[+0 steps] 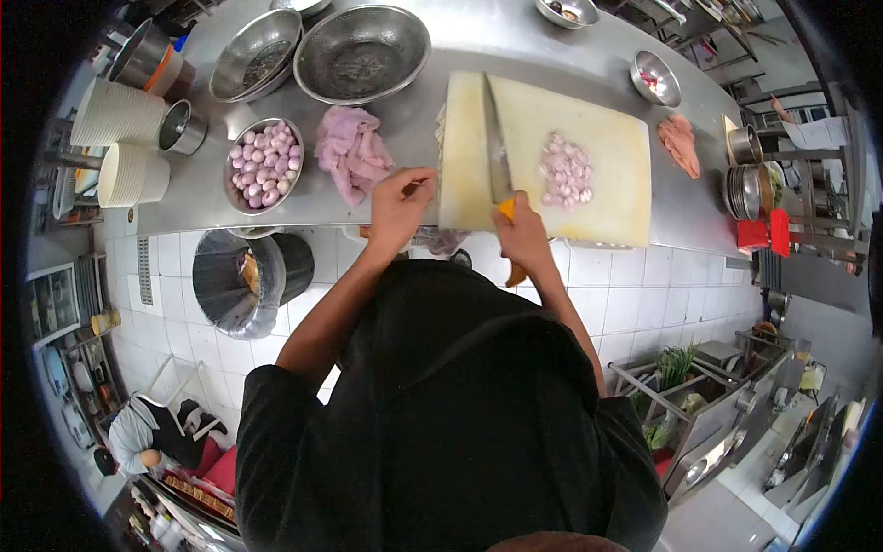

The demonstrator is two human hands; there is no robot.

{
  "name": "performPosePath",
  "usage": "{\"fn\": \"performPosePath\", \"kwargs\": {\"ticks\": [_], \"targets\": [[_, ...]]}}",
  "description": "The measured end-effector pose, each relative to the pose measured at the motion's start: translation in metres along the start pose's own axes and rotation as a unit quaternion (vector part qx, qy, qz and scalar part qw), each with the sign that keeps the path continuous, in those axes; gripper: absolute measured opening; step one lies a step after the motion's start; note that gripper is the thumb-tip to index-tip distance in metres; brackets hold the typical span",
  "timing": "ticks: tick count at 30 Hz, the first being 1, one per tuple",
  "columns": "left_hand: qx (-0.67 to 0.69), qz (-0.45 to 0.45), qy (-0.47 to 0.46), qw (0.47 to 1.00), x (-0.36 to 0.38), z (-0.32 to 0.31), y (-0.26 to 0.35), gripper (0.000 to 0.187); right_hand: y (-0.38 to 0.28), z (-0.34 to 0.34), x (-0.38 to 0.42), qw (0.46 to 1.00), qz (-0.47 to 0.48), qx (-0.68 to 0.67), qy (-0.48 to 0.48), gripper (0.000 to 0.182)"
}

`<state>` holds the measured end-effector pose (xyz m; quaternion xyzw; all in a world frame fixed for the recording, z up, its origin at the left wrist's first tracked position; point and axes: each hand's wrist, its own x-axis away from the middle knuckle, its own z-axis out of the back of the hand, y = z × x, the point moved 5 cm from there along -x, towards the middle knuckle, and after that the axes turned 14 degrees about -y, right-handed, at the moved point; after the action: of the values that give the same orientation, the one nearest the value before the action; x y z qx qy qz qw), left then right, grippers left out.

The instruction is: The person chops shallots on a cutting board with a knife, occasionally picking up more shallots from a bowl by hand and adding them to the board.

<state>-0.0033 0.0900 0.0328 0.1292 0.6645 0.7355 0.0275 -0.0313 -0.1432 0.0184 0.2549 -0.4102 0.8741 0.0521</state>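
Observation:
My right hand (527, 237) is wrapped round the yellow-orange handle of a kitchen knife (498, 138). The long blade points away from me over the left part of a pale cutting board (607, 115). Right of the blade, a heap of peeled shallots (566, 171) rests on the board. Just off the board's left edge is my left hand (397, 210), its fingers curled together; whatever may be between them is too small to make out. Near it lies a crumpled pink cloth (352, 152). Farther left stands a metal bowl of purple shallots (265, 166).
Large metal bowls (363, 55) stand at the back left, near stacked white tubs (133, 175). A small bowl (656, 78) and an orange cloth (679, 145) lie right of the board. Below the table edge is a lined bin (241, 276). Another person (152, 442) is at lower left.

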Motion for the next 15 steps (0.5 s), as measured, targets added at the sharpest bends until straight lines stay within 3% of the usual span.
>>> {"fn": "performPosePath", "kwargs": {"ticks": [2, 3, 4, 5, 7, 11, 15], "targets": [[-0.057, -0.032, 0.018, 0.998, 0.011, 0.017, 0.004, 0.025, 0.013, 0.016, -0.001, 1.000, -0.004, 0.012, 0.014, 0.036], [-0.086, -0.048, 0.029, 0.995, 0.017, 0.025, 0.007, 0.027, 0.000, 0.031, 0.010, 0.997, -0.051, -0.055, -0.015, 0.036], [-0.177, -0.046, -0.008, 0.983, 0.027, 0.027, 0.038, 0.029, 0.002, 0.043, 0.012, 0.997, -0.051, -0.060, 0.018, 0.034], [-0.264, -0.041, -0.047, 0.963, 0.041, 0.027, 0.083, 0.031, 0.055, 0.049, -0.016, 0.994, 0.020, 0.071, 0.086, 0.033], [-0.386, -0.115, -0.129, 0.906, 0.069, 0.020, 0.151, 0.034, 0.041, 0.073, -0.010, 0.992, -0.033, 0.082, 0.090, 0.032], [-0.478, -0.257, -0.182, 0.820, 0.117, -0.003, 0.273, 0.032, 0.018, 0.075, -0.014, 0.989, -0.008, 0.127, 0.072, 0.033], [-0.476, -0.383, -0.123, 0.782, 0.140, -0.009, 0.336, 0.023, -0.013, 0.056, -0.013, 0.971, 0.049, 0.206, 0.111, 0.031]]}}
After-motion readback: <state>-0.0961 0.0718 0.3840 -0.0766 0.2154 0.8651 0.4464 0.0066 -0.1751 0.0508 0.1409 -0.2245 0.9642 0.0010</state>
